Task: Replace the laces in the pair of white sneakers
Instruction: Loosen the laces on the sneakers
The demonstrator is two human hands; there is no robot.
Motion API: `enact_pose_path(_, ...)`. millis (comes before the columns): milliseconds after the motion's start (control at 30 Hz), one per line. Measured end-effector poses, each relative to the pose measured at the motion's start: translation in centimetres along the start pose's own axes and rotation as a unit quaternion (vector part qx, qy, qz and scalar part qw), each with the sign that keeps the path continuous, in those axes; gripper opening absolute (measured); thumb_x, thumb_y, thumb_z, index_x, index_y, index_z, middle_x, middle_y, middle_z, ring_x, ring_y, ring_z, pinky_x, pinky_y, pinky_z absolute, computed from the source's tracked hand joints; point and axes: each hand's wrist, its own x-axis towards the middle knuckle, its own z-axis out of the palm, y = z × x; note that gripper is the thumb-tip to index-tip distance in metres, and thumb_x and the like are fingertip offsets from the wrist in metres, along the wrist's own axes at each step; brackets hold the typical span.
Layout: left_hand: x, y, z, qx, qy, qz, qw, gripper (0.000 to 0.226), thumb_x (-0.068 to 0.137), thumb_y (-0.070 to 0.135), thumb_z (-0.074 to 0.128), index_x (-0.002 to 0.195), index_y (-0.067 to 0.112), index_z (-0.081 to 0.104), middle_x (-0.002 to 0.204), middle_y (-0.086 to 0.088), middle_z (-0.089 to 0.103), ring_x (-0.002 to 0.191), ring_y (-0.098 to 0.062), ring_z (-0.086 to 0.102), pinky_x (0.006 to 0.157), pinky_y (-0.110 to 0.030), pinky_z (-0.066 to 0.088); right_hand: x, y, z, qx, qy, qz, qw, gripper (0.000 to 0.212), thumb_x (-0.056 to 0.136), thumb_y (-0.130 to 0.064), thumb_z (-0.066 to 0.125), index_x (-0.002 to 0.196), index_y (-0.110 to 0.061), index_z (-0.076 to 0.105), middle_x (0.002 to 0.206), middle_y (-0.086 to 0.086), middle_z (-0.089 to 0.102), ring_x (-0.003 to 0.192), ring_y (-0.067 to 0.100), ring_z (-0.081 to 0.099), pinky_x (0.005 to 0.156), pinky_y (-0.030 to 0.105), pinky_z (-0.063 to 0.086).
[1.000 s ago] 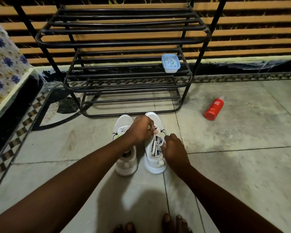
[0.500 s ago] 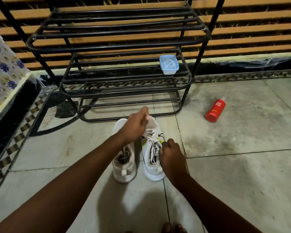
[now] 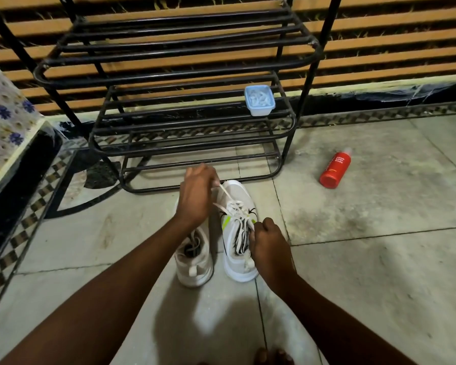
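Two white sneakers stand side by side on the tiled floor (image 3: 379, 272), just in front of the black metal shoe rack (image 3: 195, 133), with their toes pointing toward the rack. The laced sneaker (image 3: 237, 192) is in front of the rack's right half. It has black and lime marks on its side. The other sneaker (image 3: 195, 272) is just beside it, more toward the rack's middle, and the left forearm covers its front part.

The left hand (image 3: 198, 196) is above the toes of the pair, close to the rack's lowest bar. Its fingers are curled, and they pinch one end of the white lace (image 3: 231, 200). The lace runs tight from this hand down to the crossed rows on the laced sneaker.

The right hand (image 3: 270, 246) is farther from the rack, at the open part of the same shoe. Its fingers are curled closed on the right edge of the laced sneaker, beside the upper lace rows. The hand itself hides which exact part they hold.

A small pale blue container (image 3: 259, 101) sits on the right end of the rack's middle shelf. A red bottle (image 3: 334, 169) lies on the floor to the right of the rack, well apart from the shoes. A cloth with blue flowers (image 3: 3, 114) is to the left of the rack.
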Motion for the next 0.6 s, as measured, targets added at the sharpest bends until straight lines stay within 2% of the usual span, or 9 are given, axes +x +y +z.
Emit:
enact_pose_path(100,0.2,-0.5,-0.9,-0.181,0.068,-0.177,0.965,0.021,0.093,-0.011,0.050,0.086,0.006,0.060,0.094,-0.010,0.066,0.089,-0.025,0.065,0.079,-0.037,0.051,0.0,-0.3,-0.1,-0.011,0.004,0.001,1.000,0.016,0.095,-0.017,0.056,0.105,-0.008,0.065,0.107,0.010,0.058,0.095,0.031,0.061,0.064,0.036,0.050)
enact_pose_path(200,0.0,1.4,-0.4,-0.495,0.028,-0.349,0.795,0.030,0.103,-0.007,0.035,0.084,0.012,0.050,0.083,-0.009,0.065,0.066,-0.023,0.071,0.066,-0.037,0.056,0.0,-0.9,-0.2,-0.001,0.013,0.000,1.000,0.008,0.087,-0.011,0.066,0.093,-0.006,0.067,0.097,0.012,0.060,0.083,0.033,0.063,0.054,0.034,0.049)
enact_pose_path(233,-0.2,1.9,-0.2,-0.525,0.019,-0.363,0.769,0.034,0.099,-0.012,0.030,0.082,0.012,0.047,0.076,-0.010,0.058,0.056,-0.022,0.062,0.061,-0.035,0.050,0.0,-0.9,-0.1,-0.002,0.014,-0.001,1.000,0.007,0.085,-0.010,0.069,0.091,-0.006,0.067,0.094,0.012,0.060,0.080,0.032,0.063,0.051,0.033,0.048)
enact_pose_path(267,-0.6,2.1,-0.2,-0.508,0.009,-0.335,0.794,0.036,0.094,-0.015,0.028,0.081,0.013,0.046,0.072,-0.008,0.052,0.052,-0.021,0.051,0.056,-0.032,0.043,-0.1,-0.9,-0.1,-0.004,0.015,-0.003,1.000,0.008,0.083,-0.010,0.071,0.089,-0.007,0.067,0.093,0.011,0.059,0.078,0.032,0.063,0.049,0.033,0.048)
enact_pose_path(300,-0.8,2.0,-0.2,-0.431,-0.007,-0.259,0.864,0.035,0.091,-0.016,0.029,0.082,0.014,0.046,0.071,-0.006,0.049,0.054,-0.019,0.044,0.052,-0.029,0.037,-0.1,-0.8,-0.1,-0.006,0.013,-0.007,1.000,0.011,0.080,-0.011,0.074,0.087,-0.007,0.067,0.091,0.010,0.059,0.077,0.031,0.063,0.047,0.032,0.047)
enact_pose_path(367,-1.3,1.8,-0.6,-0.196,-0.125,-0.010,0.972,0.024,0.092,-0.008,0.045,0.094,0.015,0.052,0.080,-0.001,0.055,0.069,-0.020,0.049,0.054,-0.031,0.039,-0.1,-0.7,-0.2,-0.017,0.008,-0.016,1.000,0.019,0.073,-0.012,0.080,0.087,-0.009,0.067,0.089,0.009,0.060,0.074,0.030,0.064,0.045,0.030,0.046)
enact_pose_path(400,-1.4,1.6,-0.6,-0.064,-0.198,0.095,0.973,0.021,0.090,-0.002,0.054,0.101,0.016,0.056,0.088,0.001,0.059,0.081,-0.019,0.051,0.062,-0.033,0.043,-0.2,-0.6,-0.2,-0.024,0.004,-0.018,1.000,0.022,0.071,-0.013,0.081,0.088,-0.009,0.068,0.090,0.009,0.061,0.075,0.029,0.064,0.046,0.030,0.046)
enact_pose_path(467,-1.6,1.4,-0.4,0.086,-0.281,0.195,0.936,0.022,0.089,0.008,0.062,0.108,0.019,0.065,0.099,0.003,0.063,0.096,-0.018,0.049,0.074,-0.035,0.046,-0.1,-0.5,-0.3,-0.027,-0.010,-0.014,0.999,0.020,0.078,-0.015,0.076,0.095,-0.010,0.066,0.097,0.009,0.059,0.084,0.030,0.063,0.052,0.032,0.048)
enact_pose_path(600,-1.4,1.5,-0.6,0.094,-0.272,0.185,0.940,0.023,0.091,0.010,0.064,0.107,0.021,0.077,0.100,0.002,0.066,0.101,-0.021,0.050,0.081,-0.039,0.047,-0.1,-0.6,-0.3,-0.042,-0.024,-0.009,0.999,0.015,0.088,-0.016,0.063,0.101,-0.009,0.064,0.106,0.009,0.058,0.095,0.030,0.060,0.061,0.037,0.051)
